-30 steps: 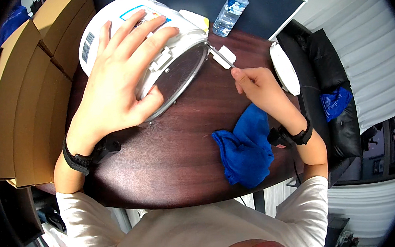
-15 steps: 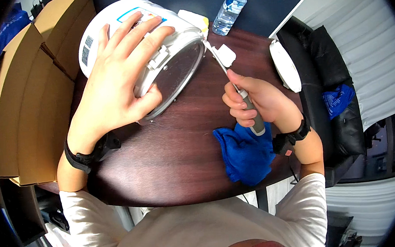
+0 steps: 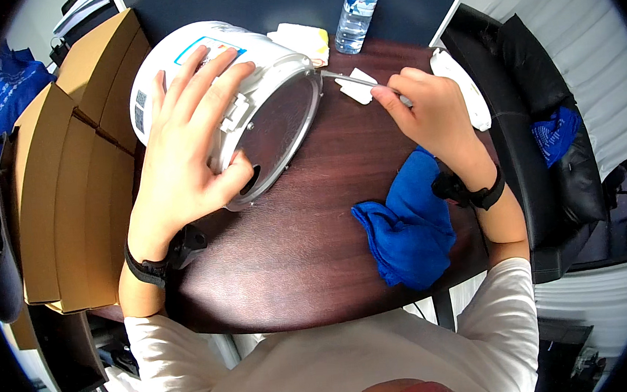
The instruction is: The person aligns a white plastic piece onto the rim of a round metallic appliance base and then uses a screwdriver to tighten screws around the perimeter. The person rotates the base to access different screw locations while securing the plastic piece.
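A white drum-shaped appliance (image 3: 191, 47) lies tilted at the upper left, its round see-through cover (image 3: 278, 125) facing right and toward me. My left hand (image 3: 187, 139) grips it, with the fingers spread over the body and the thumb bent over the edge of the cover. My right hand (image 3: 428, 113) is closed around a screwdriver, whose thin metal shaft (image 3: 352, 79) points left. The shaft's tip meets the upper right of the cover's rim. The screwdriver's handle is mostly hidden in my fist.
Behind the screwdriver are a small white piece (image 3: 356, 88), a folded white-and-yellow cloth (image 3: 305, 42) and a water bottle (image 3: 357, 16). A blue cloth (image 3: 411, 225) lies near my right wrist. A white object (image 3: 463, 88) sits at the table's right edge; cardboard boxes (image 3: 71, 208) stand left.
My right hand has moved up and turned, bringing the screwdriver from a steep slant to nearly level, its tip still at the rim. My left hand keeps its hold on the appliance.
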`<act>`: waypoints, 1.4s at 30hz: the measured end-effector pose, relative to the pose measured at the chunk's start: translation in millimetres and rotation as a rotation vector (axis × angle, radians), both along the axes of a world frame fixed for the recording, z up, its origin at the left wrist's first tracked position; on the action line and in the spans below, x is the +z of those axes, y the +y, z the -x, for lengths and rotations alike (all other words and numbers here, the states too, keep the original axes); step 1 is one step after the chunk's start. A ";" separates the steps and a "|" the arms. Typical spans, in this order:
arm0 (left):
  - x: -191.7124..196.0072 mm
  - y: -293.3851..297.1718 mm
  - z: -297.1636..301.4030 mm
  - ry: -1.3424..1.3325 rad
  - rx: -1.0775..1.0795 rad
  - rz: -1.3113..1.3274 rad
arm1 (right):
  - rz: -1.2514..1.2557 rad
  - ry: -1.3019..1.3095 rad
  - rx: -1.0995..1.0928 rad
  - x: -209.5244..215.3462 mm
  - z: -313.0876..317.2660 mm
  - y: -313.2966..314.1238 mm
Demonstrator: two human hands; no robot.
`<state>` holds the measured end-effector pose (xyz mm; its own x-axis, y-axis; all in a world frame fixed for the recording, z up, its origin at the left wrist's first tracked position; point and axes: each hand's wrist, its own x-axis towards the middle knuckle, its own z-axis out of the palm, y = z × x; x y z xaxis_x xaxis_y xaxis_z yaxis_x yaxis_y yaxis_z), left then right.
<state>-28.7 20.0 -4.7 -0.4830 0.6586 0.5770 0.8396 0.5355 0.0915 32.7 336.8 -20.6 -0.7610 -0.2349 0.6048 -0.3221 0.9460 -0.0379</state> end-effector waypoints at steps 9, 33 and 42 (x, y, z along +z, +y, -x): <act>-0.8 1.2 1.8 0.016 -0.019 -0.009 | 0.026 0.002 0.034 -3.2 2.4 -4.3; -1.9 1.5 2.3 0.014 -0.024 -0.011 | 0.304 -0.341 0.145 -15.0 -17.5 -26.0; -5.4 1.3 2.3 0.039 -0.019 -0.046 | 0.056 -0.042 0.159 1.7 -18.4 -56.7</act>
<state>-30.9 21.3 -10.1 -0.4469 0.6402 0.6249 0.8532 0.5150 0.0825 51.1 280.1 -18.9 -0.7418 -0.3215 0.5886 -0.4649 0.8791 -0.1056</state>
